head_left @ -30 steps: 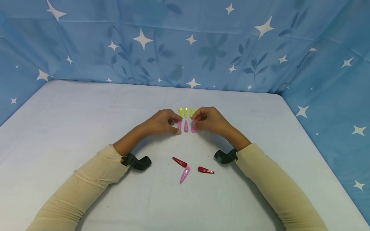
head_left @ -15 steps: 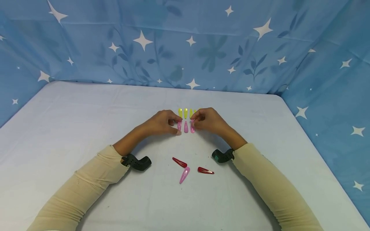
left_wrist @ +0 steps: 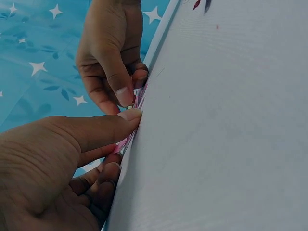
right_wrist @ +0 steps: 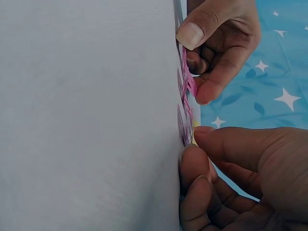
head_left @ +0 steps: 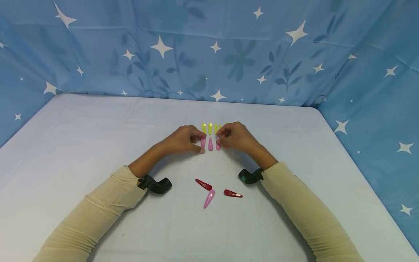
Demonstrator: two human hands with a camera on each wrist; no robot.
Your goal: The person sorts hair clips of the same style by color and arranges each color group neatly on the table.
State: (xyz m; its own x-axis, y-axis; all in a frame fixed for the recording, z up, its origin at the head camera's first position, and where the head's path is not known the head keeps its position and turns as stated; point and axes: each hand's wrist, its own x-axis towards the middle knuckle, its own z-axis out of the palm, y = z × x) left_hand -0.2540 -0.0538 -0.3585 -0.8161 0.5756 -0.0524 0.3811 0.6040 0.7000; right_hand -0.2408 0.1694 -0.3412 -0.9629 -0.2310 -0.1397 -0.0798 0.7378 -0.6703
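Three pink snap hair clips stand side by side on the white table in the head view. My left hand (head_left: 183, 139) pinches the left pink hair clip (head_left: 203, 143) between thumb and finger, one at each end. At the other end of the row, my right hand (head_left: 238, 137) holds the right pink hair clip (head_left: 218, 147) with its fingertips, which cover its upper part. Between the hands lies the middle pink hair clip (head_left: 210, 144), untouched. Just behind runs a row of yellow hair clips (head_left: 210, 128), partly hidden by the right hand.
Nearer to me lie a red hair clip (head_left: 203, 184), a loose pink hair clip (head_left: 209, 199) almost touching it, and another red hair clip (head_left: 233, 193) to the right. A blue star-patterned curtain (head_left: 193, 54) hangs behind the white table (head_left: 98, 120).
My right hand has shifted slightly left with the right pink hair clip, bringing it a little closer to the middle one. The left hand stays in place.
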